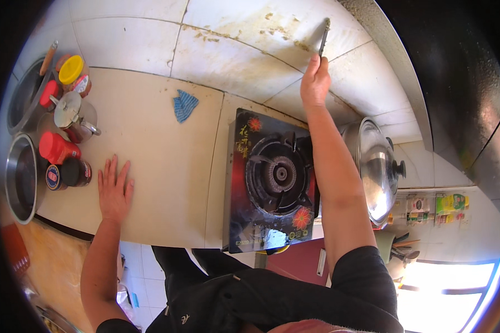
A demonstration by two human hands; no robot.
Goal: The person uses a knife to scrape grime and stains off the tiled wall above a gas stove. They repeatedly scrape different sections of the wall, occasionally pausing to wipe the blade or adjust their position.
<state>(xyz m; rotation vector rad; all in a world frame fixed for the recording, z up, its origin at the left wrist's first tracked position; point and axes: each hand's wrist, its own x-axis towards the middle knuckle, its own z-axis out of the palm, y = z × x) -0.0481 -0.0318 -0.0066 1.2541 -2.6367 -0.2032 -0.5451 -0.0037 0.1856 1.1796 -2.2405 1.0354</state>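
Note:
My right hand (316, 83) is stretched up towards the tiled wall (233, 54), shut on a thin dark hand tool (325, 37). The tool's far end is at the tiles; I cannot tell whether it is a scraper or a narrow brush. Brown greasy residue (279, 31) marks the tiles left of the tool. My left hand (115, 193) rests palm down on the beige countertop (166, 166), fingers apart and holding nothing. Just left of it stand a dark-lidded jar (77, 172) and a red-lidded jar (59, 147). A crumpled blue striped cloth (185, 106) lies near the wall.
A single-burner gas stove (243, 200) sits beneath my right forearm. Beyond it is a large lidded steel pot (377, 166), under the range hood (450, 83). A glass teapot (77, 118), a yellow-lidded jar (71, 70) and a steel basin (21, 179) crowd the counter's left end.

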